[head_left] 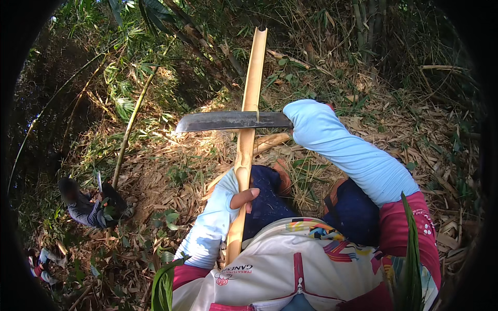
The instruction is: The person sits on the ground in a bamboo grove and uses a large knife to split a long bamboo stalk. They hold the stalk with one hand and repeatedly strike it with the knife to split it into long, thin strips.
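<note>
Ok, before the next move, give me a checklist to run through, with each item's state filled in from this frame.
1. Left hand gripping the split bamboo strip: ok.
2. Right hand holding the machete: ok, though the light-blue sleeve covers the hand.
3. Left hand apart from the machete: ok, it grips nearer the body.
4. Machete touching the strip: cannot tell; it crosses in front.
5. Strip clear of the dark trousers: cannot tell; they overlap in view.
6. Nearer co-worker away from the machete: ok, off to the left.

Tall stalks (366,26) and fallen leaves (397,129) show a bamboo grove (311,36).
</note>
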Tool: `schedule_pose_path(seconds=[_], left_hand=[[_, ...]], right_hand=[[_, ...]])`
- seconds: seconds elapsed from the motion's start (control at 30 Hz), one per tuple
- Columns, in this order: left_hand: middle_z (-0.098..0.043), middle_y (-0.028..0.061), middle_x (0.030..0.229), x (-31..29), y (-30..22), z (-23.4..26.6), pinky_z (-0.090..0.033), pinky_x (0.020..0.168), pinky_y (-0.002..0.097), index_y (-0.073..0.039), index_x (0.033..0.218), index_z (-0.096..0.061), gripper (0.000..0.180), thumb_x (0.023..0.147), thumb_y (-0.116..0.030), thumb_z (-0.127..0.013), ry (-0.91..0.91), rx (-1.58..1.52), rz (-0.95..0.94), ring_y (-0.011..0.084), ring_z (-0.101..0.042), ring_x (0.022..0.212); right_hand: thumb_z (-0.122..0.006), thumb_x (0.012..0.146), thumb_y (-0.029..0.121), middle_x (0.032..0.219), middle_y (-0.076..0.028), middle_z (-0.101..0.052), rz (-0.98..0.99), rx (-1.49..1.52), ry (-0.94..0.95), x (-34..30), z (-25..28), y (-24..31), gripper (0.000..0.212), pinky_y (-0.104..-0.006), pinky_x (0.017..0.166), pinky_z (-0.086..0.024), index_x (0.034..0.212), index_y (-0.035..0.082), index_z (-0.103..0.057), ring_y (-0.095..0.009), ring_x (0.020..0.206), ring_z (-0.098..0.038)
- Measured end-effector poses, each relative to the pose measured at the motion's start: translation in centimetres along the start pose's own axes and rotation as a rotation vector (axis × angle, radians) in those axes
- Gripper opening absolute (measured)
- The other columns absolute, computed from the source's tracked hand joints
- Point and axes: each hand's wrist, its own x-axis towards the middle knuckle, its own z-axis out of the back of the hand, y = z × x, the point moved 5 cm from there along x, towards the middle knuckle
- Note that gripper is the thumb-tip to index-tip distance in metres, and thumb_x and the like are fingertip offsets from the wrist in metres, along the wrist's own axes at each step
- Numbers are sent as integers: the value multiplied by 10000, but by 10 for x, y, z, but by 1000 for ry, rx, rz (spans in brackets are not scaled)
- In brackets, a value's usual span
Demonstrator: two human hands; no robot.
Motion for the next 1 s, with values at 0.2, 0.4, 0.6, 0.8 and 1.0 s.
schedule_pose_path(seconds=[0.2,0.4,0.6,0.8,1.0], left_hand=[[-575,63,717,-1,-4,5,-474,470,272,-9,1037,-512,331,790,-85,-720,27,84,17,144,-561,498],[-574,57,716,-15,5,12,-468,470,275,-7,1115,-514,441,741,-55,-742,13,79,89,141,-561,504],[-582,41,704,-25,3,9,-453,496,253,-6,1266,-490,597,720,-41,-729,17,62,148,130,-565,529],[-571,48,705,-29,6,8,-473,498,263,-20,1107,-523,455,714,-35,-753,32,109,125,141,-575,535],[-562,54,724,-5,2,38,-501,516,271,-4,1153,-504,494,762,-95,-792,95,-165,-57,155,-563,521]], right_hand=[[-677,698,82,802,-147,-628,115,15,-67,-17,5,19,138,-463,699,-499,821,74,-615,-365,832,-641],[-688,722,72,791,-169,-607,-79,64,-201,1,29,-30,163,-448,684,-486,867,64,-613,-371,797,-626],[-690,755,89,800,-181,-630,-171,128,-457,7,52,-92,213,-423,663,-485,955,57,-624,-372,767,-640],[-742,780,227,893,-196,-665,-573,50,-357,36,39,-266,341,-436,731,-501,1060,66,-631,-381,835,-648],[-756,738,221,948,-208,-659,-837,6,-301,8,25,-315,376,-448,807,-495,1057,74,-621,-380,904,-638]])
